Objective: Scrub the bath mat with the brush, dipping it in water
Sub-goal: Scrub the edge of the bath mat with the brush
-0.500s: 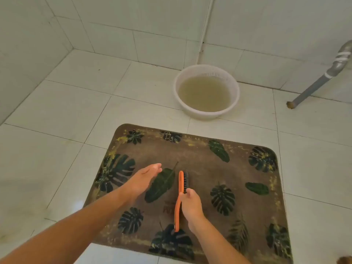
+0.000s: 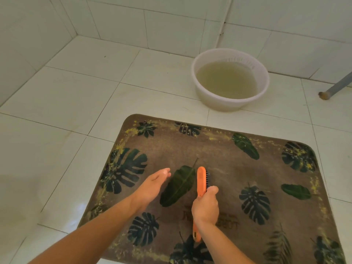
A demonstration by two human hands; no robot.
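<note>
A brown bath mat (image 2: 219, 159) with dark green leaf prints and yellow specks along its edges lies on the white tiled floor. My right hand (image 2: 205, 205) grips the handle of an orange brush (image 2: 201, 181) with dark bristles, held over the mat's middle, bristles facing right. My left hand (image 2: 152, 185) hovers flat and open just left of the brush, above a leaf print, holding nothing. A white plastic basin (image 2: 200, 86) with cloudy water stands on the floor beyond the mat's far edge.
White tiled walls meet in a corner at the far left. A grey pipe (image 2: 337, 84) slants down to the floor at the right, next to the basin. Bare floor tiles (image 2: 66, 111) spread left of the mat.
The view has shifted left, so the mat and basin now sit further right. Both hands stay over the mat's middle; my right hand keeps hold of the brush.
</note>
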